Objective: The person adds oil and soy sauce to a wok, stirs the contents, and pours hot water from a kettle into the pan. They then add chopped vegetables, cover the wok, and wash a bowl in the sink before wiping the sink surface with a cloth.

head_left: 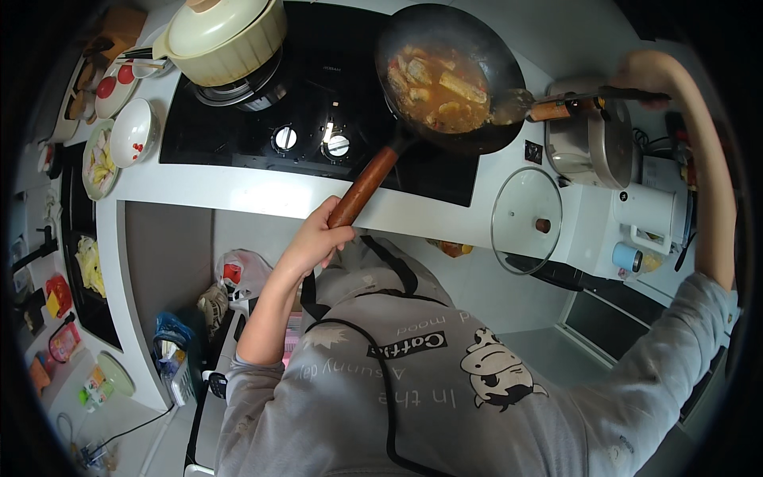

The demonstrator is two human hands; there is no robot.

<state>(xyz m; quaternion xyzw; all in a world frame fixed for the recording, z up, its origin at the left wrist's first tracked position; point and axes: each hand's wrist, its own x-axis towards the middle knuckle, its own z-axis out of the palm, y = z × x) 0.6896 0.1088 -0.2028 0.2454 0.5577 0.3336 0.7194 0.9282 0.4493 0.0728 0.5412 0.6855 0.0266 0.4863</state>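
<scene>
My left hand [313, 238] is wrapped around the brown wooden handle [363, 188] of a dark wok [506, 65]. Inside the wok, chunks of food [462, 88] lie in reddish-brown sauce. A spatula [512, 107] rests at the wok's right side, its wooden grip [549, 110] pointing right. My right hand [641, 74] is stretched out at the upper right, blurred, above the stainless steel pot [587, 143]. A long dark bar [635, 93] passes in front of its fingers. Whether that hand holds anything is hidden.
A cream lidded pot [235, 56] stands on the left burner of the black gas hob [238, 143]. A glass lid [518, 208] lies at the counter's right edge, near a white kettle [644, 208]. Left are a white bowl [132, 128] and a plate of cut ingredients [100, 164].
</scene>
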